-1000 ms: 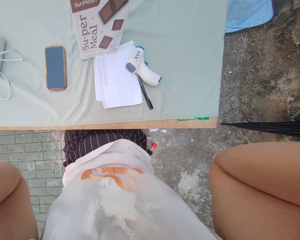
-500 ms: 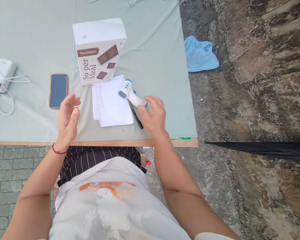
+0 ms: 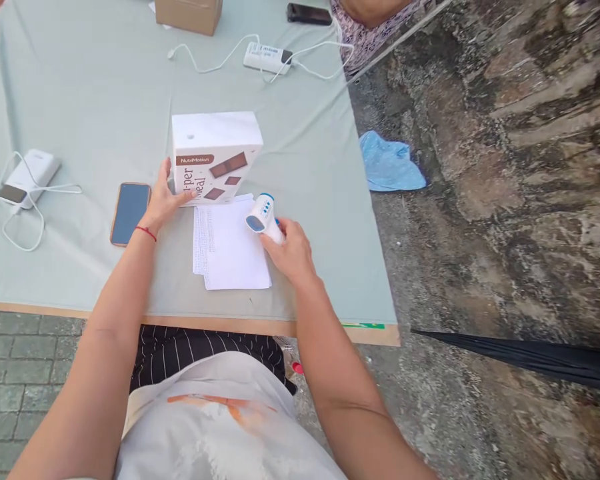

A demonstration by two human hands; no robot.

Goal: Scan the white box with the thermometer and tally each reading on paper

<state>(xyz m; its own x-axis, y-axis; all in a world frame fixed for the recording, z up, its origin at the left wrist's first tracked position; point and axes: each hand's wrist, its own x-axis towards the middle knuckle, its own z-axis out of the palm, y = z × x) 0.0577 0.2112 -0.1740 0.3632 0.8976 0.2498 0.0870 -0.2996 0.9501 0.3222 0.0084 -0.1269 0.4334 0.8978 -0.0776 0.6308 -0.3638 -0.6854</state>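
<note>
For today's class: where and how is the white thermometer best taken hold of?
The thermometer is probably best gripped by its handle, from the right, fingers and thumb wrapped around: that part looks narrower than the head and slants toward the person's right. The right hand holds it there, leaving the blue buttons uncovered.

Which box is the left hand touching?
The white rectangular box printed with brown squares; the brown cardboard box sits farther back, away from the left hand.

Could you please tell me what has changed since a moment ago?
The left hand has moved forward and right, from beside the phone onto the left side of the box. The right hand has gripped the thermometer by its handle. The pen is no longer visible. Phone, papers and box appear unmoved.
</note>
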